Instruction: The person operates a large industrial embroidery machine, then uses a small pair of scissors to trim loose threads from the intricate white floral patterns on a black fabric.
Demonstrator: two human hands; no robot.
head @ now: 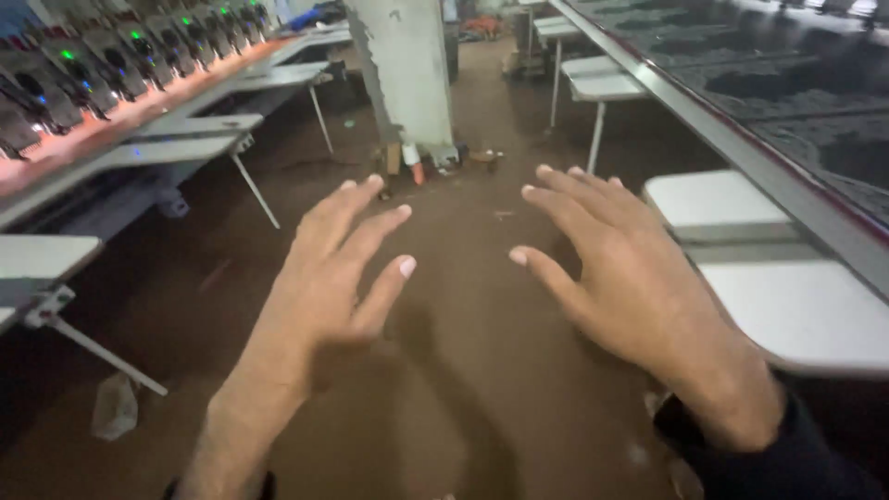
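My left hand [333, 268] and my right hand [616, 268] are both stretched out in front of me, palms down, fingers spread. Neither hand holds or touches anything. They hover over the brown floor [463, 306] of an aisle between two long machine lines. A dark sleeve [769, 454] covers my right wrist. The right hand is nearest a white shelf plate [718, 199] on the right-hand machine.
A row of embroidery heads [111, 65] with green lights runs along the left, with white table plates [42, 255] on thin legs. On the right, dark patterned fabric [787, 83] lies on a long bed. A white pillar [407, 74] stands in the aisle ahead. A crumpled scrap [116, 407] lies on the floor.
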